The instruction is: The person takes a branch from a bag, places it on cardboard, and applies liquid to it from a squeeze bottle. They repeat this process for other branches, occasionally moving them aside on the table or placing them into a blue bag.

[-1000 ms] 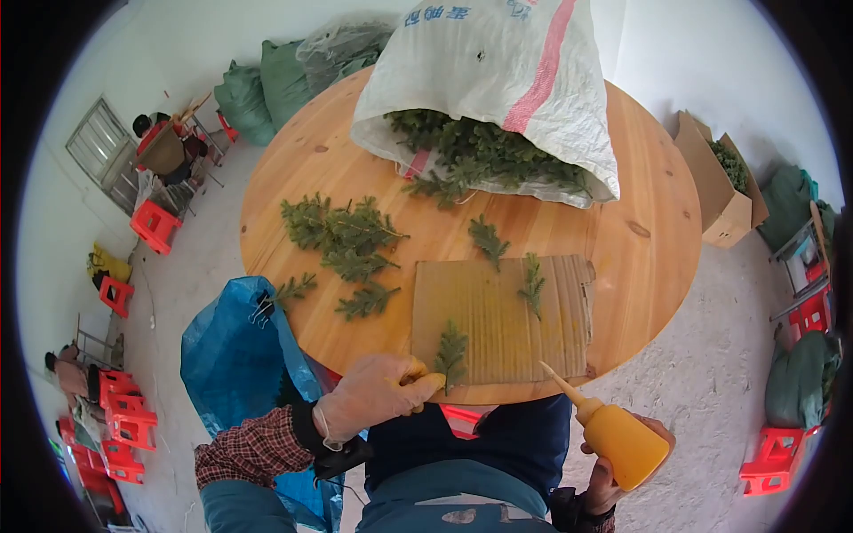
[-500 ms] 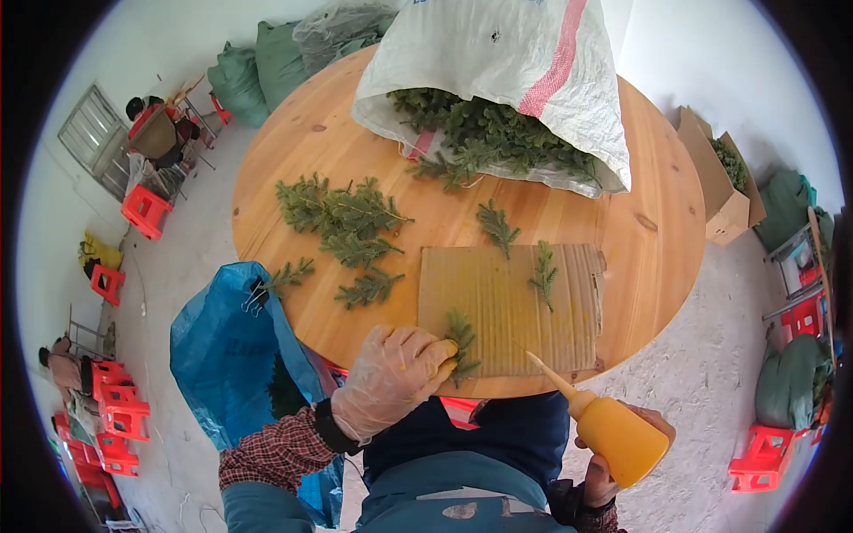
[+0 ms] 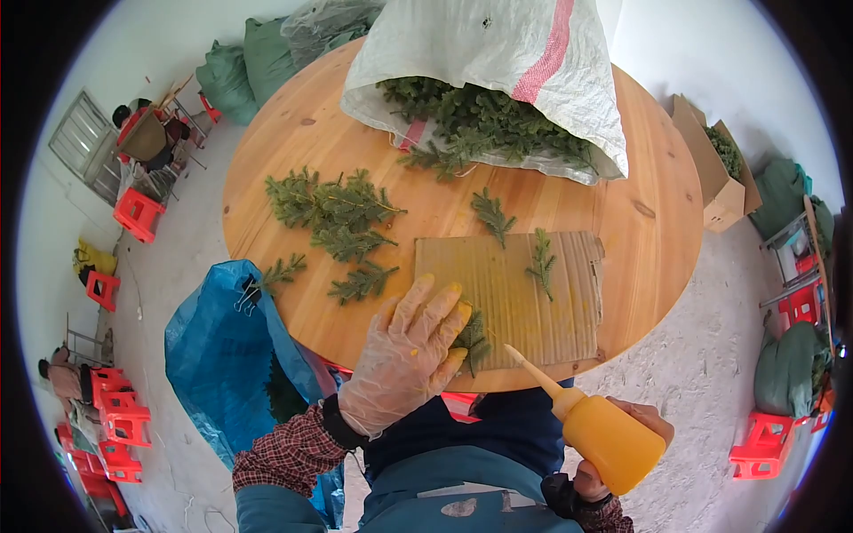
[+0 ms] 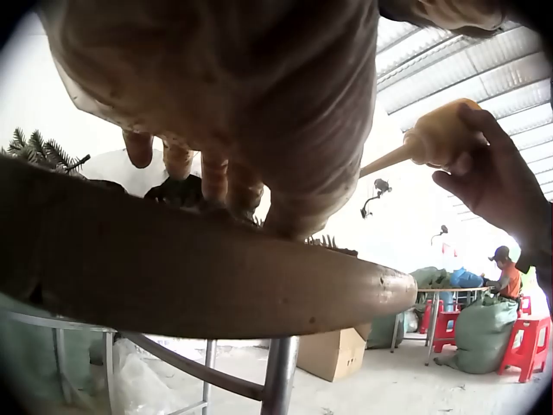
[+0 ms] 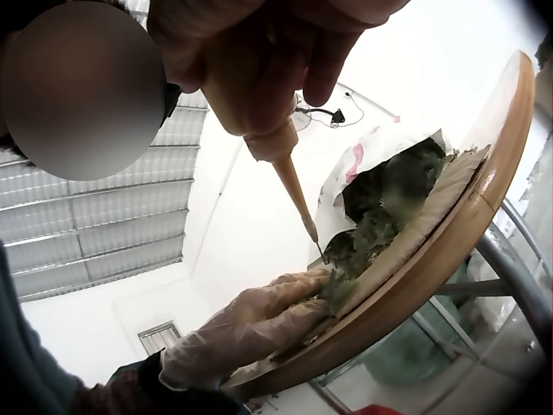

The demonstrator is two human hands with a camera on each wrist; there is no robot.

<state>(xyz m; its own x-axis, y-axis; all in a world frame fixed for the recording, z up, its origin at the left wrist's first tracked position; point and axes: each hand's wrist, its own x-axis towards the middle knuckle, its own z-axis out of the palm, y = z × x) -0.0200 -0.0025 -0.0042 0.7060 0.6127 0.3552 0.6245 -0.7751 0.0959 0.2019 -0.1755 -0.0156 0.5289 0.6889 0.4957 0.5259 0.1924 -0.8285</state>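
My gloved left hand lies at the table's near edge, its fingers straight and spread over the left part of a cardboard sheet. Between its forefinger and thumb is a small green fir sprig, lying on the cardboard. My bare right hand grips a yellow squeeze bottle tilted toward the sprig. The bottle's long thin nozzle points down close over the sprig beside the left fingers. A second sprig rests on the cardboard and another sprig overlaps its far edge.
More fir cuttings are piled at left on the round wooden table. A white woven sack full of greenery lies at the far side. A blue bag hangs clipped at the left edge. Red stools stand around.
My left hand has gone from pinching the sprig's stem to lying with spread fingers beside it. The sprig has shifted right, and the bottle's nozzle has moved left toward it.
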